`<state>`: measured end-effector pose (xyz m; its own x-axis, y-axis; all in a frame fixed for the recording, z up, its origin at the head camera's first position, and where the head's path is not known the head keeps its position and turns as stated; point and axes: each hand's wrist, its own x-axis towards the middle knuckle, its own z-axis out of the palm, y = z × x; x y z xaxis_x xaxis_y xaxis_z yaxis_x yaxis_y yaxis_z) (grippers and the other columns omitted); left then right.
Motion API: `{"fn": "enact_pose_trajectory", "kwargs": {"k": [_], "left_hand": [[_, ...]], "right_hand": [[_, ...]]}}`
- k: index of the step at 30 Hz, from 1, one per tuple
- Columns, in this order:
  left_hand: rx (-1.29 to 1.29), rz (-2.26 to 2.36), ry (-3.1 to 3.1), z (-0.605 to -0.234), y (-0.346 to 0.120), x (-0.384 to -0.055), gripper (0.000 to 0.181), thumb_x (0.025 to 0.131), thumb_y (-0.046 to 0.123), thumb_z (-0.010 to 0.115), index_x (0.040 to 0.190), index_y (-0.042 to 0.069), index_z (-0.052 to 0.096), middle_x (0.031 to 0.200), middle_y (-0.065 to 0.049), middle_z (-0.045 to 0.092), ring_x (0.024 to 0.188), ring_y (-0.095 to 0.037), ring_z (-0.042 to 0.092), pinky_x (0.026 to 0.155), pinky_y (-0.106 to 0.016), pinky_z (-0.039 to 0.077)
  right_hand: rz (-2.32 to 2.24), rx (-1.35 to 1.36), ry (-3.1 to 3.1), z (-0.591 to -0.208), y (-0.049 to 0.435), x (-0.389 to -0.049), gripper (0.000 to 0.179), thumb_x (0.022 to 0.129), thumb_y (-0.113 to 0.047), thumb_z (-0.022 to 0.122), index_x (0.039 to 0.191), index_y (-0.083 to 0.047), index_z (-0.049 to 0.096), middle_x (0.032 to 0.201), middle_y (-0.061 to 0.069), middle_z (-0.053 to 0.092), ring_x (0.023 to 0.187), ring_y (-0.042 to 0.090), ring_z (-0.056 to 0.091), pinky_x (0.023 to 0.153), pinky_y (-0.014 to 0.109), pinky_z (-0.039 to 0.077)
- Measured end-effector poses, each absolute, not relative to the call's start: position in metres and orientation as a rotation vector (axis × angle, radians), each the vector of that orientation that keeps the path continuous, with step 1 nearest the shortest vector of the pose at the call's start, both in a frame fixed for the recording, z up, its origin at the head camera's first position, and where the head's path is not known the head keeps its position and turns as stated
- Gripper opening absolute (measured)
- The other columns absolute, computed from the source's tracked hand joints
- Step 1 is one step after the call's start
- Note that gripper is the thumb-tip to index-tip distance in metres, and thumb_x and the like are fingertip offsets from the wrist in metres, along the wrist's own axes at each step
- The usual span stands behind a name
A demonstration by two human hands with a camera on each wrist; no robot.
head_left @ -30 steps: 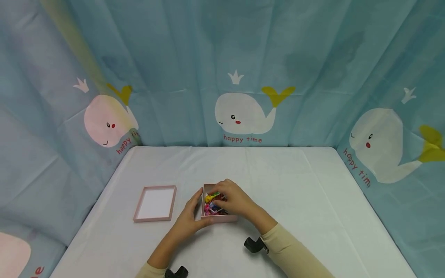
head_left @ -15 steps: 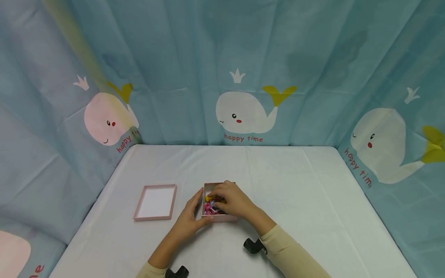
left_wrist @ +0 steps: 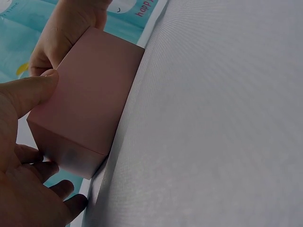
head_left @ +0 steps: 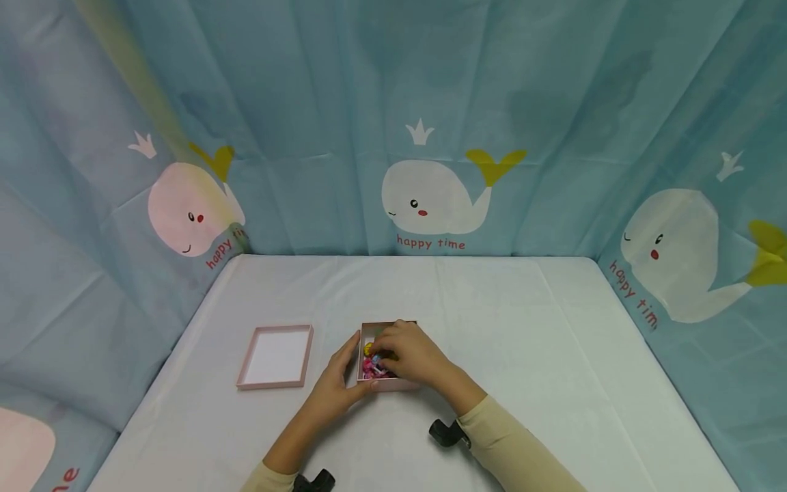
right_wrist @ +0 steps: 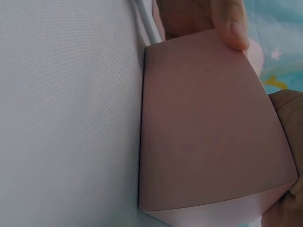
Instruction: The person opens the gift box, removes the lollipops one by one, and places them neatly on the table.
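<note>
Whale-print curtain backs a white table; mid-table sits a pink box, lid at nine o'clock. Left hand grips it; right hand, fingers now drawn closer to thumb, seemingly gathers sweets, hold unclear.

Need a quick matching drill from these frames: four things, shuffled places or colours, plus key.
Things
1. left hand
2. right hand
3. lid
4. curtain

Places and colours
A. over the colourful pieces in the pink box
B. blue, printed with whales
C. at the box's left side, thumb on its near wall
D. on the white table, left of the box

Pairs: 1-C, 2-A, 3-D, 4-B
</note>
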<state>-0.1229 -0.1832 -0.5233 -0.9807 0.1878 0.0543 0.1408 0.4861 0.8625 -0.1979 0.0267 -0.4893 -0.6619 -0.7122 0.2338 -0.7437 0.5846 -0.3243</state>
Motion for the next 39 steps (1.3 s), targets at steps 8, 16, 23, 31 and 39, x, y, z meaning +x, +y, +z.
{"fn": "enact_pose_trajectory", "kwargs": {"k": [8,16,23,31,39], "left_hand": [[0.274,1.531,2.678,-0.522,-0.182,-0.122,0.103,0.083,0.045,0.085,0.164,0.03,0.024,0.167,-0.009,0.028,0.154,-0.037,0.027,0.123,-0.06,0.029],[0.267,1.535,2.697,-0.522,-0.181,-0.121,0.102,0.083,0.045,0.085,0.164,0.029,0.026,0.167,-0.012,0.03,0.153,-0.039,0.028,0.122,-0.061,0.031],[0.301,1.538,2.724,-0.524,-0.181,-0.121,0.101,0.085,0.042,0.085,0.164,0.023,0.026,0.166,-0.017,0.029,0.152,-0.041,0.028,0.121,-0.062,0.031],[0.255,1.521,2.72,-0.523,-0.18,-0.122,0.102,0.084,0.044,0.084,0.165,0.025,0.025,0.166,-0.017,0.029,0.152,-0.042,0.027,0.121,-0.064,0.029],[0.247,1.522,2.716,-0.524,-0.179,-0.121,0.102,0.083,0.044,0.085,0.164,0.025,0.026,0.166,-0.017,0.029,0.153,-0.042,0.027,0.122,-0.064,0.029]], "right_hand": [[0.525,1.24,-2.736,-0.492,0.024,-0.198,0.019,0.091,-0.03,0.079,0.11,-0.026,0.079,0.108,-0.015,0.074,0.101,0.01,0.059,0.093,0.033,0.052],[0.669,1.192,-2.709,-0.494,0.026,-0.198,0.016,0.09,-0.026,0.08,0.106,-0.026,0.078,0.105,-0.017,0.072,0.097,0.008,0.056,0.091,0.032,0.05],[0.882,1.115,-2.517,-0.497,0.032,-0.197,0.021,0.088,-0.022,0.082,0.108,-0.023,0.075,0.109,-0.012,0.072,0.099,0.01,0.057,0.09,0.032,0.052],[1.066,1.026,-2.293,-0.486,0.04,-0.198,0.024,0.085,-0.014,0.085,0.108,-0.016,0.077,0.108,-0.005,0.071,0.101,0.016,0.058,0.089,0.038,0.052],[1.203,0.888,-2.364,-0.472,0.06,-0.203,0.024,0.086,-0.015,0.085,0.108,-0.018,0.077,0.111,-0.008,0.071,0.105,0.013,0.057,0.088,0.037,0.054]]}}
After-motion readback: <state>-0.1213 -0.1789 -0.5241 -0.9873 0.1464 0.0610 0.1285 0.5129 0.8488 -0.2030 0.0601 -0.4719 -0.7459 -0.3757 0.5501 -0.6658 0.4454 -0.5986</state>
